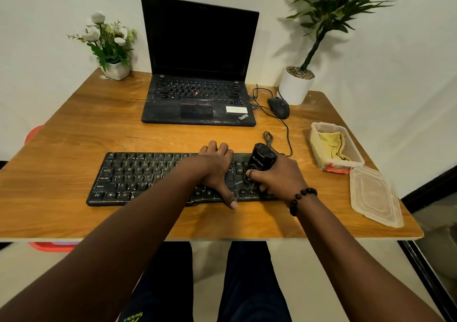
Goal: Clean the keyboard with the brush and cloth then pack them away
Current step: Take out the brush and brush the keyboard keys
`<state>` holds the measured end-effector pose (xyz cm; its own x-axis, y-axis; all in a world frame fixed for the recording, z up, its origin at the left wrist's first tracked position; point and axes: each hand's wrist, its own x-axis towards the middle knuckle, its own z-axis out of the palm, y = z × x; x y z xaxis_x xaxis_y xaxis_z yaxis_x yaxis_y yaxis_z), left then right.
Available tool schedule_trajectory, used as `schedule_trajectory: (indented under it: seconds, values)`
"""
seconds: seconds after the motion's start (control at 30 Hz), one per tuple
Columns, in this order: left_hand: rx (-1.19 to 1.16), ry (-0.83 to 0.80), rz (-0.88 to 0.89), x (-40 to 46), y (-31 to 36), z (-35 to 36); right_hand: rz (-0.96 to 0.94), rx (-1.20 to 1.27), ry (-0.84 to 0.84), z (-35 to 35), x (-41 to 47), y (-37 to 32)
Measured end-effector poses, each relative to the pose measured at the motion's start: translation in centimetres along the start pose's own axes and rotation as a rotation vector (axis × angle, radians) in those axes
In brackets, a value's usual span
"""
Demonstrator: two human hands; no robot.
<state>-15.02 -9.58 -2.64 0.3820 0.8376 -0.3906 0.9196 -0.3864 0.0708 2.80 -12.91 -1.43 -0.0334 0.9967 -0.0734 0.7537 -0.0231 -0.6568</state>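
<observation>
Black and dusty, the keyboard lies flat near the front edge of the wooden table. It looks rigid and light, so the left hand presses on it with spread fingers, pinning it. The right hand grips a stubby black brush, hard-bodied, best held round its barrel, bristles on the right-hand keys. A soft yellow cloth sits crumpled in the open plastic container.

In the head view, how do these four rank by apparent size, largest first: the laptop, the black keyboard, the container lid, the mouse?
1. laptop
2. keyboard, though it lies nearer the camera and hands hide part of it
3. container lid
4. mouse, farther away
</observation>
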Motion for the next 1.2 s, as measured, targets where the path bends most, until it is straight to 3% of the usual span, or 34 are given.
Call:
schedule_trajectory:
  seconds: [0.2,0.4,0.53,0.7,0.87,1.1,1.2]
  values:
    - [0.010,-0.006,-0.002,-0.1,0.1,-0.2,-0.005,0.141,0.226,0.3,1.4,-0.3]
    - [0.022,-0.026,-0.015,-0.1,0.2,-0.4,0.051,0.085,-0.080,-1.1,1.2,-0.1]
    - [0.028,-0.089,-0.049,0.1,0.1,-1.1,0.005,0.137,0.068,-1.8,0.8,0.3]
    - [0.058,-0.117,-0.178,-0.9,-0.8,-1.6,-0.080,0.121,-0.002,-1.8,0.9,-0.1]
    - [0.030,-0.147,-0.185,-1.1,-1.0,-1.3,-0.076,0.172,-0.054,-2.0,0.7,-0.4]
    - [0.058,-0.142,-0.169,-0.9,-1.0,-1.1,-0.249,-0.110,-0.085,-0.9,0.4,-1.0]
    - [0.060,-0.142,-0.168,-1.0,-0.9,-1.3,-0.302,-0.279,0.001,-0.4,2.2,-2.0]
